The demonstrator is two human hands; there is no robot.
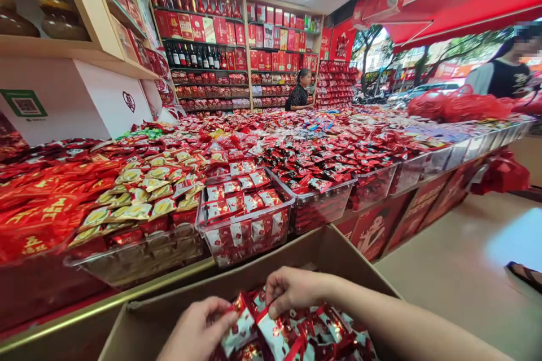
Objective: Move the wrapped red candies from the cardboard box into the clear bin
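Note:
A brown cardboard box [339,251] in front of me holds a pile of red-and-white snack packets [326,327]. My left hand [201,324] is at the pile's left side, thumb and fingers closed on the edge of a packet [240,331]. Just right of it, my right hand [294,291] reaches in from the right, its fingers pinching the top of another packet [273,330]. Beyond the box, a clear plastic bin [245,224] contains similar red-and-white packets stacked in neat rows. The bottom of the box is hidden.
Clear bins of wrapped sweets line the counter; gold packets [144,194] and red packets [38,214] lie left. Red plastic bags [461,106] rest at far right. One person [299,91] is behind the counter, another [499,73] at right. Bottle shelves [203,28] stand behind.

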